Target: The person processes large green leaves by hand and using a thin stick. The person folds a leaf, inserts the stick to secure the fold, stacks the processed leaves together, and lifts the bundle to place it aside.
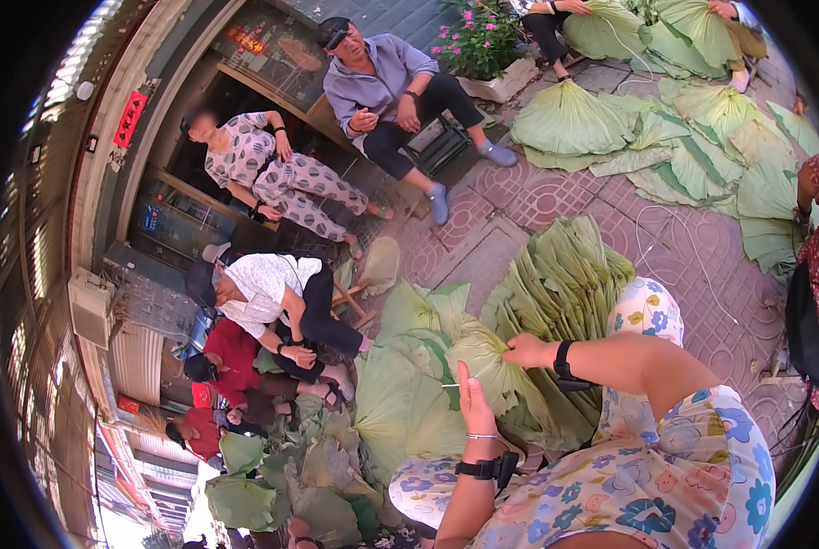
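Note:
My right hand is closed on the gathered middle of a green lotus leaf, which fans out toward the left. My left hand is raised just in front of that leaf, its fingers stretched out. A short, thin white thing shows beside the left fingers; I cannot tell whether they grip it. Large flat lotus leaves spread out to the left of my hands. Against my knee rests a thick stack of folded lotus leaves, partly hidden behind my right hand.
Several people sit along the shopfront at left, one on a crate. More lotus leaves are heaped at lower left, and others overlap on the paving at upper right. A white cable trails across the paving near a person in red.

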The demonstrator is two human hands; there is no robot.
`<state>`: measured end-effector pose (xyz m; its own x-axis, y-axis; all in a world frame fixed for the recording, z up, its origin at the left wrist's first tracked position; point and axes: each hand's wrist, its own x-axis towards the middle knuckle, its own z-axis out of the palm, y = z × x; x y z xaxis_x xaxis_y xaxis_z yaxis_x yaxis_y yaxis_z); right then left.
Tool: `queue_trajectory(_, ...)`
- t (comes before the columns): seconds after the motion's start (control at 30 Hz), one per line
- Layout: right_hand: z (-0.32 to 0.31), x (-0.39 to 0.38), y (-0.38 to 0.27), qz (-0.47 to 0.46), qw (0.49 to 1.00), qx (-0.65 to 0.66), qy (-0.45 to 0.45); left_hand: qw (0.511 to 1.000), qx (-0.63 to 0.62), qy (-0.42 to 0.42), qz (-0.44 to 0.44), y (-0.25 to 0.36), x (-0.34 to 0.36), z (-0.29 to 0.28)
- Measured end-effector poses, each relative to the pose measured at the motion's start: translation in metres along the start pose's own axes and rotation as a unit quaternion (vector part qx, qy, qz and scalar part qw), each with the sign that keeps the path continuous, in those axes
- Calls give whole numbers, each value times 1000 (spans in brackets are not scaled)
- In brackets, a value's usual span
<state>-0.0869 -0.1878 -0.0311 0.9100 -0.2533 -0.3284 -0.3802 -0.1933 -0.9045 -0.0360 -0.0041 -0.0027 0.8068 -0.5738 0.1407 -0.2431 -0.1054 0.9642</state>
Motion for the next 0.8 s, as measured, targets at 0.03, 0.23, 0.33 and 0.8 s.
queue_trajectory(0.03,3,18,39,-21,994,-103,41,1000,-7,-7,-4,4,0,5)
queue_trajectory(0.23,-4,23,54,110,983,-137,-45,996,-62,-31,-53,26,-12,5)
queue_trajectory(0.33,8,29,67,103,993,-60,0,993,-83,-43,-68,32,-16,7)
queue_trajectory(0.8,19,30,61,-22,952,-306,13,972,-163,-126,-109,47,-33,15)
